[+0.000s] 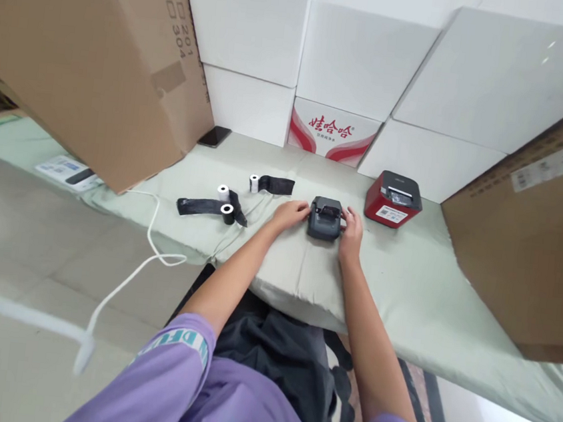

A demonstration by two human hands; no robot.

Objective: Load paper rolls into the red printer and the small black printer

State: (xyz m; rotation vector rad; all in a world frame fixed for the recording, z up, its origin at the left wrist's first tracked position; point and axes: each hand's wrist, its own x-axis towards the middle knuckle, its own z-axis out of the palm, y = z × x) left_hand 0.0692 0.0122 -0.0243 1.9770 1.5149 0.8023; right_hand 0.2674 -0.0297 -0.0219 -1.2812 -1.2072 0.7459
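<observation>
Dark-grey compact printer [324, 229], rounded corners, glossy black top recess; left hand [292, 215] grasps nine-o'clock side, right hand [352, 233] three-o'clock.

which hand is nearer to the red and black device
Right. The right hand is at the dark gray device's side facing the red and black device; the left hand is at the opposite side, farther away.

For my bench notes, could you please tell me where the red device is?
In the head view, the red device stands right of centre, between the right hand and the rightmost carton.
</observation>
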